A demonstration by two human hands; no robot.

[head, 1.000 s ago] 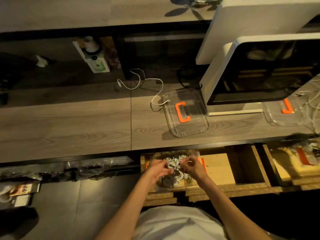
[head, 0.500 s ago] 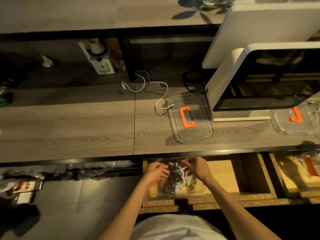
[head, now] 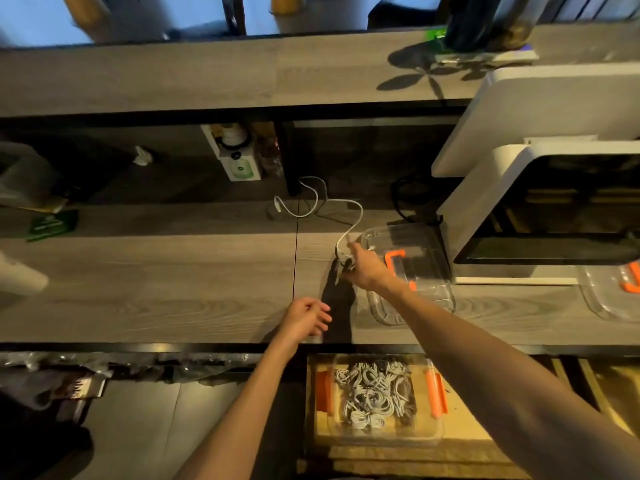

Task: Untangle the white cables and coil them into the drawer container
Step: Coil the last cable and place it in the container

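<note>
Right hand [head: 367,268] pinches loose white cable [head: 349,216] beside clear lid [head: 426,271]; left hand [head: 306,320] relaxed, holds nothing; coiled cables [head: 375,393] in container [head: 437,433].

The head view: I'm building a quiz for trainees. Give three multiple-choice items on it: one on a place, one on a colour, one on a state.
1. Where does the loose white cable lie?
A. on the desk
B. in the drawer
C. on the floor

2. What colour is the handle on the clear lid?
A. blue
B. orange
C. green

3. How is the left hand?
A. holding a cable
B. holding nothing
C. pressing the lid

Key: 1 A, it snakes over the desk towards the right hand; 2 B, the handle is orange; 3 B, fingers loosely curled and hold nothing.
</note>
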